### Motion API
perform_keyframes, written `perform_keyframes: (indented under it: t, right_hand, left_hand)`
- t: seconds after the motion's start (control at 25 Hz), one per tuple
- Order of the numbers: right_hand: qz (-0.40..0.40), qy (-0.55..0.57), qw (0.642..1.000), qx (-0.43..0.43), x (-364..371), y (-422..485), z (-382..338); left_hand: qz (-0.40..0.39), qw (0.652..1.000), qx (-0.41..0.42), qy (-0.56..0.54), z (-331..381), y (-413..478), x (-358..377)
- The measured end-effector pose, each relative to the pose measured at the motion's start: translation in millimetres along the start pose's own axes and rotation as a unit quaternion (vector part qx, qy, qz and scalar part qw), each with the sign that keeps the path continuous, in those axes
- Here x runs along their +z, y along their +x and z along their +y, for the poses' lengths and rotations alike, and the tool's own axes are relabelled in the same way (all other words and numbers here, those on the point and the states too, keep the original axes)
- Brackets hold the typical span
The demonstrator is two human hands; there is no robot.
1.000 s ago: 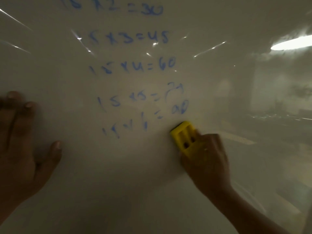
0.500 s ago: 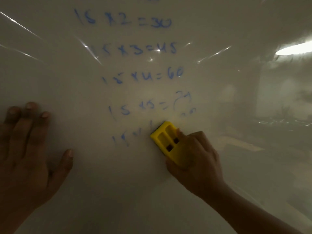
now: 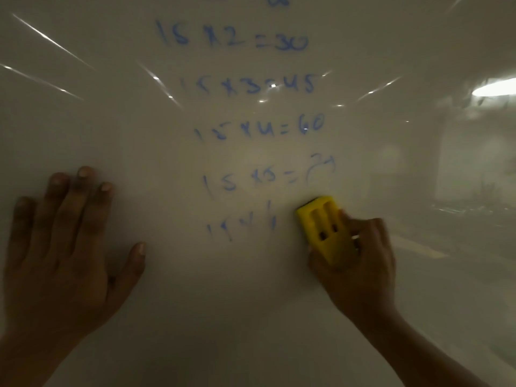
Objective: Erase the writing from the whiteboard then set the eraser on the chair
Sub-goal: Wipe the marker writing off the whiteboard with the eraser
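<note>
Where it wiped leftward, eraser (image 3: 324, 227) now right again

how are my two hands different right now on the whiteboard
The left hand lies flat and open with fingers spread; the right hand is curled around the yellow eraser. The left hand holds nothing and sits away from the blue writing; the right hand is at the bottom line's right end. Both are against the whiteboard.
</note>
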State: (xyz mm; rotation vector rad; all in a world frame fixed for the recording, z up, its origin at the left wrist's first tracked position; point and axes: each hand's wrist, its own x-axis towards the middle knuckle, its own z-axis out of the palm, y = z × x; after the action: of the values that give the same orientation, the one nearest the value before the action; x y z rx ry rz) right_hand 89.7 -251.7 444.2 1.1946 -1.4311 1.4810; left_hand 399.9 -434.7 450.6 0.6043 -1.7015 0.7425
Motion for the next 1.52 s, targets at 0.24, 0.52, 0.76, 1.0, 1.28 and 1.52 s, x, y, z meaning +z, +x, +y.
perform_keyframes:
  t: [0.24,0.52,0.76,1.0,1.28,1.52]
  right_hand:
    - [-0.067,0.019,0.992,-0.102,28.8,-21.4,-46.3]
    - [-0.052,0.026,0.989,-0.133,41.0,-6.3,-75.4]
    - [-0.021,0.000,0.996,-0.092,38.3,-3.6,-64.1]
    - [-0.078,-0.012,0.982,-0.172,36.2,-9.0,-57.2]
    - [-0.063,0.013,0.982,-0.178,42.7,-18.3,-62.5]
    - [0.054,0.018,0.998,-0.007,37.7,45.3,-68.6]
  left_hand:
    - [0.027,0.999,0.005,0.040,10.8,3.8,-9.3]
    - [0.036,0.996,-0.005,0.080,12.5,3.9,-9.0]
    - [0.038,0.996,-0.011,0.086,12.2,3.2,-10.0]
    - [0.044,0.995,-0.002,0.088,11.6,3.2,-9.0]
    - [0.043,0.994,0.000,0.096,12.8,3.9,-8.6]
    - [0.044,0.994,-0.004,0.097,12.2,2.3,-7.4]
